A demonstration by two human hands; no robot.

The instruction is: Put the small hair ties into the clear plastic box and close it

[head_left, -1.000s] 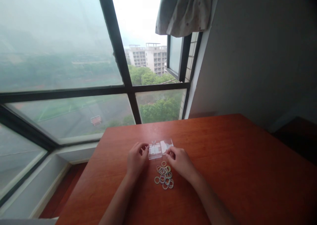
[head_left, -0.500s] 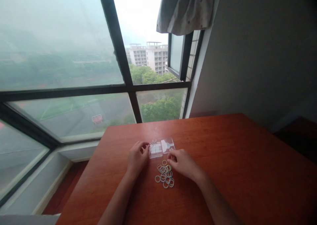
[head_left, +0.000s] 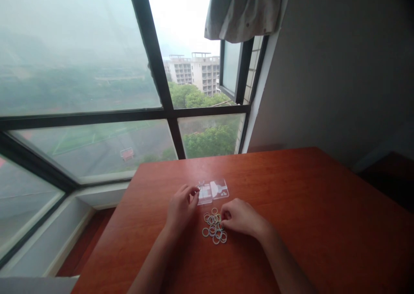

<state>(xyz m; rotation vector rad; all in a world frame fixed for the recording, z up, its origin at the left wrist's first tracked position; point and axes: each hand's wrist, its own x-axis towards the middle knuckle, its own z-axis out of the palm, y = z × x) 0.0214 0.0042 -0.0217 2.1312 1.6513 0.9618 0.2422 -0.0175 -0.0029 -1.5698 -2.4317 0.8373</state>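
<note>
- Right hand [head_left: 241,216]: lowered since the preceding views from beside the case to the ring pile's right side, so that the rings are now brought within fingertip reach. Fingers are curled toward the thumb; whether a ring is pinched cannot be told.
- Left hand [head_left: 180,205]: held at the case's left side, much as before, with thumb and forefinger nearly closed; anything between them cannot be made out.
- Rings [head_left: 212,230]: loosely heaped and overlapping on the table [head_left: 291,190], nearer the wearer than the case.
- Clear case [head_left: 205,198]: laid open between rings and far edge, closer to the table's far left corner than its far right — its left margin is hidden by fingers.
- Surroundings: window frame [head_left: 166,91] beyond the far edge; curtain [head_left: 242,13] hung above.
</note>
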